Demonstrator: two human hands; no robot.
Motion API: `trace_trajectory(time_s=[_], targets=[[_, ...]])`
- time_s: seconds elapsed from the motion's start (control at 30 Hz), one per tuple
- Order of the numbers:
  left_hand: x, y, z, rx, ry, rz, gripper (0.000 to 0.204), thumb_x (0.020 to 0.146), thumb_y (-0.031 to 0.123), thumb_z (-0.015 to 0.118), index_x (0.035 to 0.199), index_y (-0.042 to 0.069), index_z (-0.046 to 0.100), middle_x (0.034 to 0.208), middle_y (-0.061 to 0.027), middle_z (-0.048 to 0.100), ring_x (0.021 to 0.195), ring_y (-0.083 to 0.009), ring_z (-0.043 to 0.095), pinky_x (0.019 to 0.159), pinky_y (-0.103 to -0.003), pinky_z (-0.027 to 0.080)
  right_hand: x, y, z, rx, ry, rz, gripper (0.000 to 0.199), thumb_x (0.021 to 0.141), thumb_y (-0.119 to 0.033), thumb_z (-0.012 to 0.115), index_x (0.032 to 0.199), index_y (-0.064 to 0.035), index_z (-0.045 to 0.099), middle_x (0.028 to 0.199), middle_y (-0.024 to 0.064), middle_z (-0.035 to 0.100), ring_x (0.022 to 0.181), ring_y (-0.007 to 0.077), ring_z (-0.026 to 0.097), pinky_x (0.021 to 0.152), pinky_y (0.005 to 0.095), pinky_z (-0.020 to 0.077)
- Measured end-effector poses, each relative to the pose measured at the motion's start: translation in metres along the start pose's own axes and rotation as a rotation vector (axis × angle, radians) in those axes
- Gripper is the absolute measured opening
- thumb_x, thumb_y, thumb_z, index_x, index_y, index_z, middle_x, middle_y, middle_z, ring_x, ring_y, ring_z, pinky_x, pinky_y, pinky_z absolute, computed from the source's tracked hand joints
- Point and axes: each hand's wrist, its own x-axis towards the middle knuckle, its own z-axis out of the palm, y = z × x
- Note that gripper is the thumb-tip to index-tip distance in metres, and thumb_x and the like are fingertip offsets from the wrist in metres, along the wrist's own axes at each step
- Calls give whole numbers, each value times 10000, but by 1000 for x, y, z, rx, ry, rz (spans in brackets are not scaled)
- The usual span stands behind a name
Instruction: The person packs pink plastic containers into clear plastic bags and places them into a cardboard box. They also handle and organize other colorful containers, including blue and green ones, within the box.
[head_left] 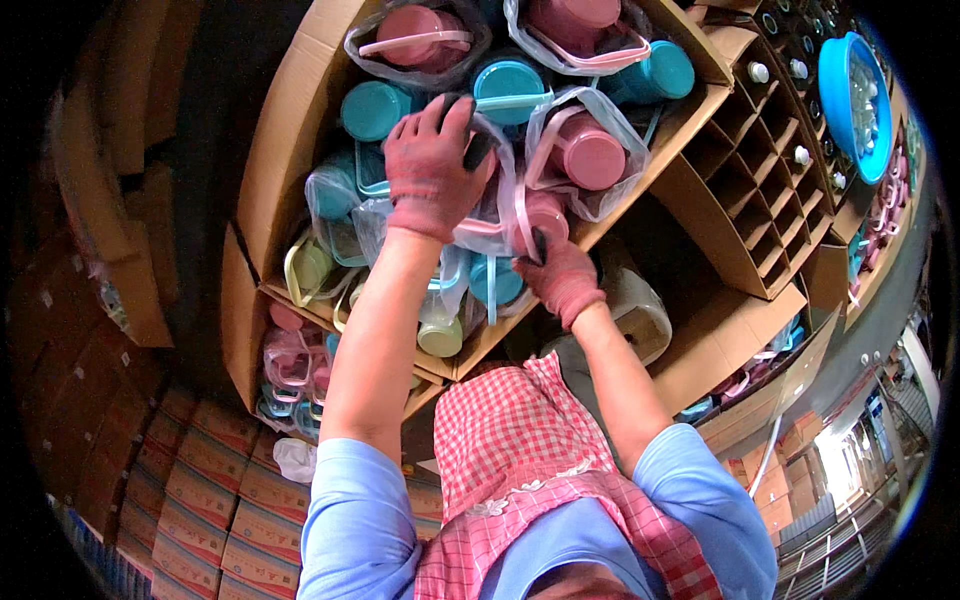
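Observation:
Both my hands wear dark red gloves with black on the fingers. My left hand (432, 165) lies over the plastic-bagged jugs in an open cardboard box (292, 120). Its fingers curl round a pink jug in clear plastic, mostly hidden by the hand. My right hand (562, 280) is closed at the pink jug's (546, 214) lower end, near the box's right edge, fingertips at its pink handle. Whether both hands hold one jug, I cannot tell. Around them lie a bagged pink jug (594, 160), teal jugs (375, 110) and a pale green jug (440, 336).
To the right stands a divided carton (745, 160) with a few white-capped bottles. Beyond it is a blue basin (828, 110) holding small clear items. More jugs fill a box (290, 350) at lower left. Stacked cartons (200, 500) stand behind it.

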Motion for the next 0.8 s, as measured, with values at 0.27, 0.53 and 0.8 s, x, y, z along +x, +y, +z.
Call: trace_trajectory(time_s=[0.27,0.53,0.8], targets=[[32,0,61,215,-399,-70,398,671,251,677,1042,147,577,1020,-102,607,974,-284,576,849,-409,421,83,-24,-39,662,389,48,512,709,-245,716,1131,-11,542,1087,200,600,1010,343,574,868,391,447],[24,-8,52,146,-456,0,325,654,234,706,965,171,632,936,-69,615,877,-269,598,750,-389,471,104,22,8,1365,235,-5,501,688,-232,753,1093,-17,552,1084,132,576,952,233,555,839,332,447],[7,12,15,0,-325,69,318,606,202,712,903,123,634,851,-85,615,829,-296,592,747,-402,459,17,9,-84,886,93,-35,378,729,-172,709,1060,-42,583,979,119,637,888,231,589,820,334,452]])
